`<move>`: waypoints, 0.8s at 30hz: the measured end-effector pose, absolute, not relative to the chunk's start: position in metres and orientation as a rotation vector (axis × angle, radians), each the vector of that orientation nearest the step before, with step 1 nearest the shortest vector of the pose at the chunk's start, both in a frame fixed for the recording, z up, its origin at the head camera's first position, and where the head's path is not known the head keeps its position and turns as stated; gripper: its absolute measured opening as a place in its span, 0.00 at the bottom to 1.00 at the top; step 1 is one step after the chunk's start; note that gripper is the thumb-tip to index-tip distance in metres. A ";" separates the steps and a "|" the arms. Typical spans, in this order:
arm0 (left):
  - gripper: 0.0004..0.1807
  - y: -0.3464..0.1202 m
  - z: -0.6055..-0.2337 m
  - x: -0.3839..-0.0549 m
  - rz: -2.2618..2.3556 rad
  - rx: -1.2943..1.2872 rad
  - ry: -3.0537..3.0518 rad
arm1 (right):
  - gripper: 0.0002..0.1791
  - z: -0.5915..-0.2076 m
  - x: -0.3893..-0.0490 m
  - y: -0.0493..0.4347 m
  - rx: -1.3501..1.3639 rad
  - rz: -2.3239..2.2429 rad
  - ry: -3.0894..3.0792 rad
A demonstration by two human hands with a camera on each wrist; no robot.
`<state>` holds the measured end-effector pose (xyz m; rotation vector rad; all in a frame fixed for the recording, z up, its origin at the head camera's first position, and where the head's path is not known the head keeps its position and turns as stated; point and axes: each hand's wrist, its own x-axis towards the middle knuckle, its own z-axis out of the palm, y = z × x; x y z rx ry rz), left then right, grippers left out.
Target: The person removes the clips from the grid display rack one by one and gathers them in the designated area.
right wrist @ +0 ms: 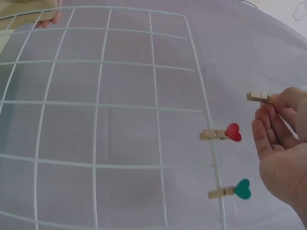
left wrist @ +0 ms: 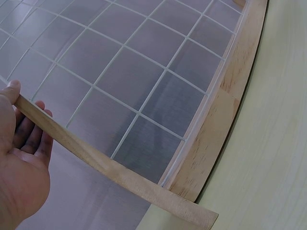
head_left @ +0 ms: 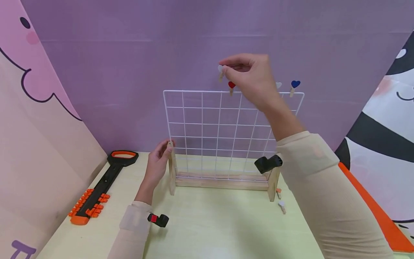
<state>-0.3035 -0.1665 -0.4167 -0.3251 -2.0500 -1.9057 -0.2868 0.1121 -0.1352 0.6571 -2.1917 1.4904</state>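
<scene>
One white-heart clothespin [head_left: 221,76] clamped between thumb and fingers of the right hand [head_left: 255,78], above and apart from the wire grid [head_left: 218,124], red-heart clothespin [head_left: 231,85] clipped atop the grid just below, left hand [head_left: 157,162] with fingers curled round the grid's left wooden upright [head_left: 171,174]

I had the left arm [head_left: 130,232] reaching low over the left half of the worktop [head_left: 210,223], its hand, the left hand [head_left: 156,160], near the far edge. Through the left wrist view I saw the thumb opposing bent fingers in a grip. I had the right arm [head_left: 318,187] angled up over the right edge, the right hand [head_left: 253,77] raised well above the far edge, thumb and forefinger pinched, the other fingers loosely curled. Pale sleeves [head_left: 343,216] covered both forearms.
</scene>
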 end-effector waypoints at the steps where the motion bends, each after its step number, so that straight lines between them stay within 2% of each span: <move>1: 0.22 -0.167 -0.417 -0.304 -1.901 -0.328 -2.051 | 0.11 -0.135 -0.286 0.115 0.666 1.504 -2.181; 15: 0.22 -0.167 -0.420 -0.308 -1.903 -0.335 -2.039 | 0.08 -0.145 -0.283 0.164 0.757 1.741 -2.003; 24: 0.23 -0.170 -0.417 -0.306 -1.882 -0.340 -2.046 | 0.08 -0.156 -0.276 0.196 0.663 1.741 -2.025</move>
